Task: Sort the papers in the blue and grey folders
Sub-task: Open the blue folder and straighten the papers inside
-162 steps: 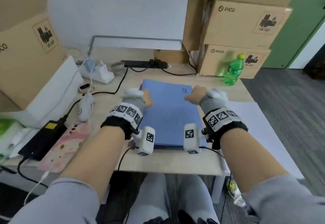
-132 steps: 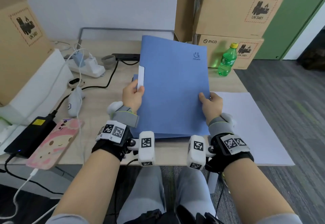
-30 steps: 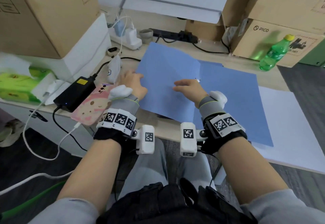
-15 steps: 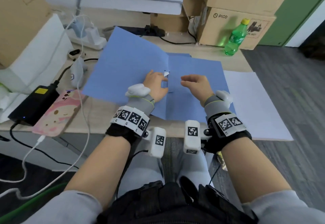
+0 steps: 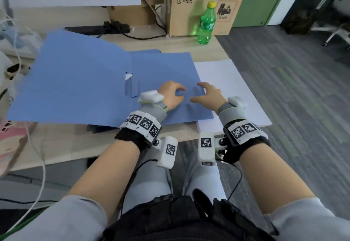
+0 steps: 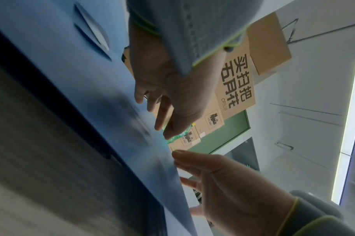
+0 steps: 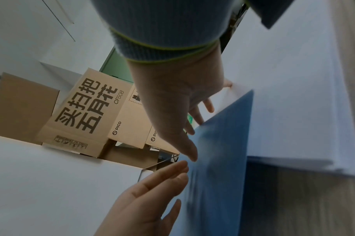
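Observation:
The blue folder (image 5: 75, 89) lies spread wide on the desk, its left cover tilted up and a small flap (image 5: 133, 86) by the spine. My left hand (image 5: 171, 95) and right hand (image 5: 206, 95) hover close together over the folder's right inner half, fingers spread and fingertips touching the blue surface; neither grips anything. The left wrist view shows the left hand (image 6: 164, 99) above the blue sheet (image 6: 92, 95) with the right hand (image 6: 223, 183) opposite. In the right wrist view the right hand (image 7: 178, 111) reaches the folder's edge (image 7: 223, 143). A stack of white paper (image 5: 233, 89) lies to the right, partly under the folder.
A green bottle (image 5: 206, 23) stands before the cardboard boxes (image 5: 189, 13) at the back right. A black power strip (image 5: 106, 28) lies behind the folder. Cables and a pink phone (image 5: 11, 136) sit at the left. A dark edge (image 5: 98, 127) shows beneath the folder.
The folder was lifted, then laid down and spread wide. In the last second both hands moved from the spine rightward onto the right inner half, and the head view swung right.

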